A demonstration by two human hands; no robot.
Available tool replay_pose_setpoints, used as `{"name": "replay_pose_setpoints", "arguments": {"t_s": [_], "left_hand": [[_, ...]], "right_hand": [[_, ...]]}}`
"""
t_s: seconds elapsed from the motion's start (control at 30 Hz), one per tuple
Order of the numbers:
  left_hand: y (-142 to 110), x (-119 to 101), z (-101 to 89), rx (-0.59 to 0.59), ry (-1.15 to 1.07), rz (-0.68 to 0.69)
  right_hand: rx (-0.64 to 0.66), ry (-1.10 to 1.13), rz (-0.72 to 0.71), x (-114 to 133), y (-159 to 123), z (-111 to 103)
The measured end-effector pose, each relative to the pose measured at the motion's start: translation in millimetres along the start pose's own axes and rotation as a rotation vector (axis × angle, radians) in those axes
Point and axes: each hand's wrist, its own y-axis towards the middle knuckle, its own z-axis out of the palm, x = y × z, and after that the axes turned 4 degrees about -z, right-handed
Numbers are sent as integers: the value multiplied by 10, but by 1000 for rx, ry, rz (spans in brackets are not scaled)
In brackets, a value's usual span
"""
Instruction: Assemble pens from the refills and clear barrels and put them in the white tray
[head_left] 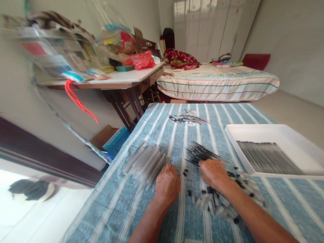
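Note:
My left hand [168,182] is closed, its curled fingers against the right side of a pile of translucent grey pen barrels [146,160]. What it grips, if anything, is hidden behind the knuckles. At the near edge of a bundle of thin black pen refills [201,152] lies my right hand [214,172], closed, its fingertips out of sight. Clear pen caps and small black plugs [215,202] are strewn under and around my right forearm. Two or three black plugs [185,172] sit between the hands.
A white tray [286,130] on the right holds a row of pens [269,157]. Loose refills [188,118] lie at the far end of the striped tablecloth [174,135]. Beyond are a bed [217,82] and a cluttered side desk [121,79] with a red plastic bag [141,60].

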Motion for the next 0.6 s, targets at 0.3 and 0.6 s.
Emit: {"name": "replay_pose_setpoints", "arguments": {"t_s": [0.3, 0.6], "left_hand": [[67, 120, 109, -180, -626, -30], [64, 117, 12, -135, -760, 46]], "right_hand": [[-83, -100, -103, -124, 2, 31], [-208, -49, -213, -315, -20, -6]]}}
